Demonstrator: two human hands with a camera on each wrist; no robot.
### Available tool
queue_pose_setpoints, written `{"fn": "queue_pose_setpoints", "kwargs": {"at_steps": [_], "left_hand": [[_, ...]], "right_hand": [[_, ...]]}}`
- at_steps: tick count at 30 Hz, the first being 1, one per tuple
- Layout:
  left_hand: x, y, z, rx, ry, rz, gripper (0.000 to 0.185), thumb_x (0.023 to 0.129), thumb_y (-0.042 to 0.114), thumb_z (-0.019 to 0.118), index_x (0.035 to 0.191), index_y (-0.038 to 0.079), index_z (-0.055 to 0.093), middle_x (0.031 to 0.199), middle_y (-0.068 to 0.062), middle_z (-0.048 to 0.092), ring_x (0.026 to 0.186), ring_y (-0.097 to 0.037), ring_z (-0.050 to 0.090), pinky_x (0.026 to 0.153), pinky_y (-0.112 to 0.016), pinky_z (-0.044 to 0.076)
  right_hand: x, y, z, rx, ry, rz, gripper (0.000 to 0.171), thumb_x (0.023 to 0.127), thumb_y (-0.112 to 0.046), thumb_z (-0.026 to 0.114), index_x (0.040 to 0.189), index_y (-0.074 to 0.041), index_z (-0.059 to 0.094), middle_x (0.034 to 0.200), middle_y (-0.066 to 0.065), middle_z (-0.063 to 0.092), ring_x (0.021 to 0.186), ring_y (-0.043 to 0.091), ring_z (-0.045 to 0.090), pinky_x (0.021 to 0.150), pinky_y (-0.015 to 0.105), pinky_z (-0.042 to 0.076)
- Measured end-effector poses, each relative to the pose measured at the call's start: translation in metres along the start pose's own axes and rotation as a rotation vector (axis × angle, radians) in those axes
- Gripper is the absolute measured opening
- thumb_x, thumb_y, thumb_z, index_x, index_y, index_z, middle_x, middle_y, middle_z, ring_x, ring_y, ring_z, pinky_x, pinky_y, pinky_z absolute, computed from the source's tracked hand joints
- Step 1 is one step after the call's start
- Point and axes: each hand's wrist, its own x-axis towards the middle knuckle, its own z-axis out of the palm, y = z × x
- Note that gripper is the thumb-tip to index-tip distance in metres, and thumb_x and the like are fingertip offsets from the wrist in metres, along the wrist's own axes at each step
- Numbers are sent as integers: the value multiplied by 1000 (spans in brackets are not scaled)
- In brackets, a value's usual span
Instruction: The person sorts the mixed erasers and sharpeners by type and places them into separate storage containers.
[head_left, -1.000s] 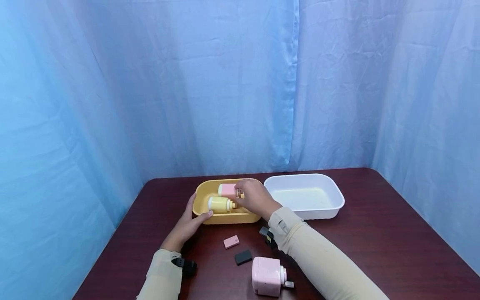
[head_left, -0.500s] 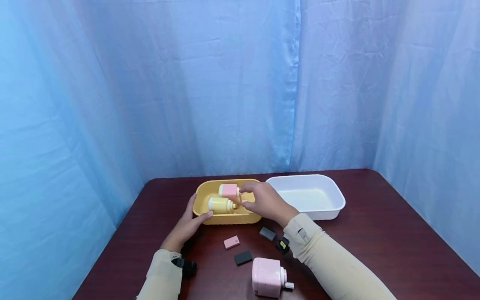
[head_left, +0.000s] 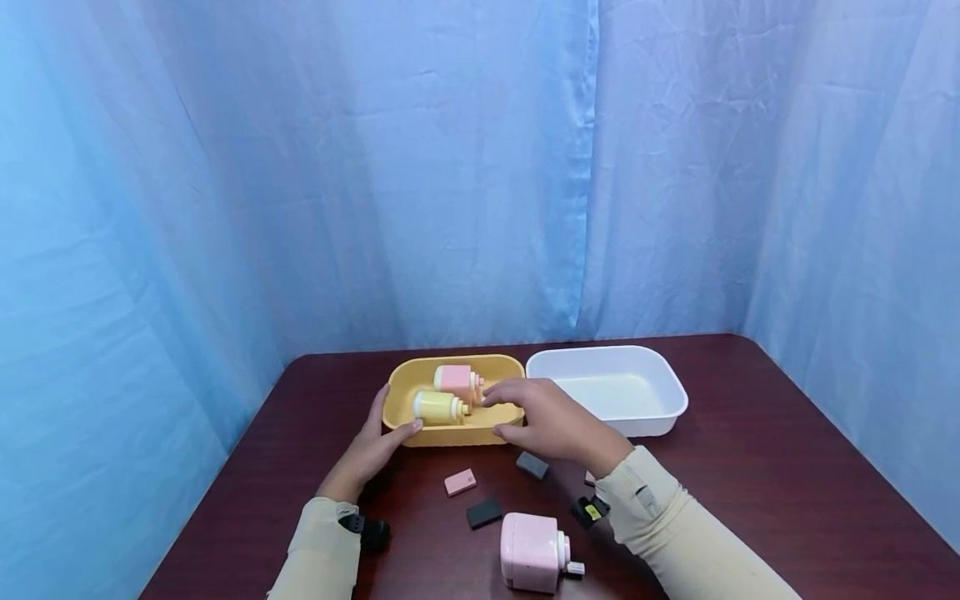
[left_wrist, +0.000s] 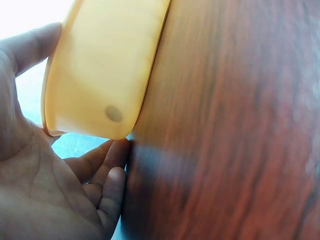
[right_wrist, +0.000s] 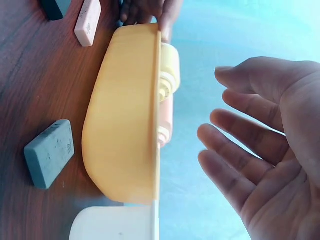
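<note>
A yellow tub [head_left: 450, 435] stands on the dark wooden table [head_left: 750, 467]. Inside lie a pink bottle [head_left: 453, 377] and a yellow bottle [head_left: 437, 407], both on their sides. My left hand [head_left: 378, 437] grips the tub's left end, thumb on the front wall and fingers curled under the end [left_wrist: 107, 170]. My right hand [head_left: 540, 417] hovers over the tub's right rim, fingers spread and holding nothing; the right wrist view shows its bare palm [right_wrist: 260, 150] beside the tub [right_wrist: 125, 125].
A white tub [head_left: 675, 392] stands just right of the yellow one. In front lie a pink eraser [head_left: 460, 482], two dark blocks [head_left: 532, 464] [head_left: 484, 513] and a pink dispenser bottle [head_left: 532, 562] on its side. Blue curtains close in the table.
My right hand has let go of the pink bottle in the tub, drawn back to the right and toward me, and spread its fingers. The left hand has stayed on the tub.
</note>
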Motion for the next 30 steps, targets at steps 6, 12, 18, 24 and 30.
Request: {"fn": "queue_pose_setpoints", "kwargs": {"at_steps": [6,12,18,24,30], "left_hand": [[-1,1,-1,6,-21,-7,110,90,56,73,167,29,0,172,-17,14,157,-43,16,122,-70,13],[-2,4,0,10,-14,-7,108,91,57,72,167,30,0,172,-17,14,157,-43,17,121,-71,14],[-1,4,0,26,-12,-16,110,90,60,71,167,29,-2,172,-20,12,156,-46,15,120,-73,14],[1,7,-1,23,-22,-29,112,89,60,71,167,28,-3,173,-17,9,158,-43,13,121,-71,13],[0,6,-4,7,-42,-44,112,90,58,72,167,32,-5,174,-15,8,159,-40,11,123,-68,12]], "right_hand": [[-17,-2,-10,0,-27,-34,35,93,-22,76,128,-22,72,133,-5,69,123,14,65,103,41,53],[-33,-2,-20,28,-68,-63,38,93,-17,73,131,-18,70,134,-5,68,124,12,63,104,41,53],[-49,0,-28,83,-72,-140,45,90,-8,68,134,-15,68,134,-3,68,123,13,64,103,39,54],[-62,2,-34,122,-154,-188,54,84,-5,66,137,-17,65,134,-3,68,120,12,64,103,35,53],[-70,-1,-42,170,-321,-116,62,82,-5,66,143,-15,61,141,-7,63,125,15,63,105,37,52]]}}
